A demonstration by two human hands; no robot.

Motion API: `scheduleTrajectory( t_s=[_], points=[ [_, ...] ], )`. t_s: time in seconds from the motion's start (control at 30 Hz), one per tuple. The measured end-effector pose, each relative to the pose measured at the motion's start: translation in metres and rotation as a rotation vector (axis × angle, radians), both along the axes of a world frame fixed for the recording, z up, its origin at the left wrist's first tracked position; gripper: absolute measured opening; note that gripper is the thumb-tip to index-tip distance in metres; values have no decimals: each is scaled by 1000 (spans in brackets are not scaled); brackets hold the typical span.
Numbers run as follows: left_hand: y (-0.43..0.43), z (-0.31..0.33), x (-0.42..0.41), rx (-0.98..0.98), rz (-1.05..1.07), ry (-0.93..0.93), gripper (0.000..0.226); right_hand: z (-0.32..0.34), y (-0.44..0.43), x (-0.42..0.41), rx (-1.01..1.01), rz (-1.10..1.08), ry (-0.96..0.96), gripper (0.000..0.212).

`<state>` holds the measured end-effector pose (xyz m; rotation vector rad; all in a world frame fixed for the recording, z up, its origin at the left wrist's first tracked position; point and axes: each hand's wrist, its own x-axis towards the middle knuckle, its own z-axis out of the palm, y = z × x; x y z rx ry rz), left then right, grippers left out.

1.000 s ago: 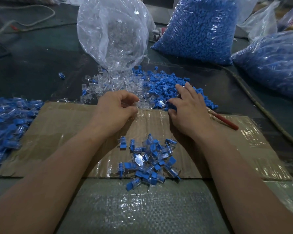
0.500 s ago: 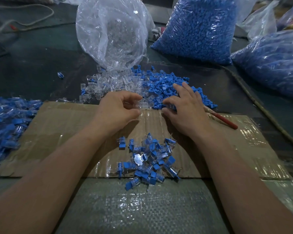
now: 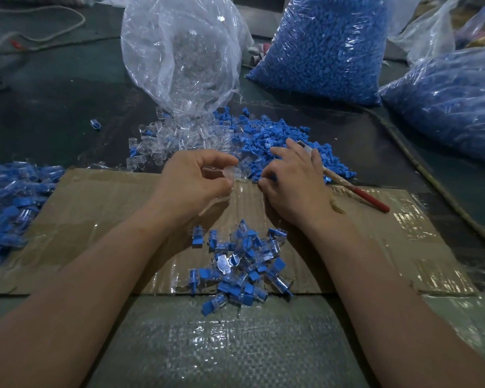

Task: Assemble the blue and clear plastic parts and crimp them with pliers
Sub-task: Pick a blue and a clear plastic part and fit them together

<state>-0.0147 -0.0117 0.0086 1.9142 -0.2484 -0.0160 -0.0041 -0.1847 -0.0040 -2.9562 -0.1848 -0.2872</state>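
Our left hand [image 3: 196, 183] pinching a clear part [image 3: 228, 173] at the cardboard [image 3: 95, 208] far edge, our right hand [image 3: 294, 186] fingers curled, pinching a blue part [image 3: 272, 178]

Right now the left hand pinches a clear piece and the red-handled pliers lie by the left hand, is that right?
Not quite. In the head view the left hand does pinch a clear piece, but the red-handled pliers lie by the right hand.

left hand [image 3: 191, 183]: pinch grip | right hand [image 3: 294, 186]: forefinger curled to thumb
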Motion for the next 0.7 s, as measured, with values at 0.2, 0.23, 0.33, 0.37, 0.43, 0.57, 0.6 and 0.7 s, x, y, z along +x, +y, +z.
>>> scheduleTrajectory(
  t_s=[0.2,0.23,0.33,0.37,0.43,0.57,0.6,0.7],
  points=[
    [-1,1,0,-67,0,33,31,9,5,-10,361,71,-204,12],
    [-1,1,0,-86,1,36,30,12,9,-14,437,103,-220,11],
    [-1,2,-2,-129,15,26,31,16,19,-23,533,198,-204,11],
    [-1,2,-2,-141,19,23,31,17,20,-24,549,217,-207,10],
    [-2,2,-3,-162,22,19,31,17,20,-24,571,235,-208,5],
    [-1,4,-4,-165,6,8,30,15,20,-23,562,241,-173,6],
    [-1,5,-4,-163,1,7,30,15,20,-23,557,243,-165,6],
    [-1,6,-4,-160,-9,-7,31,14,19,-24,555,254,-151,6]
  ],
)
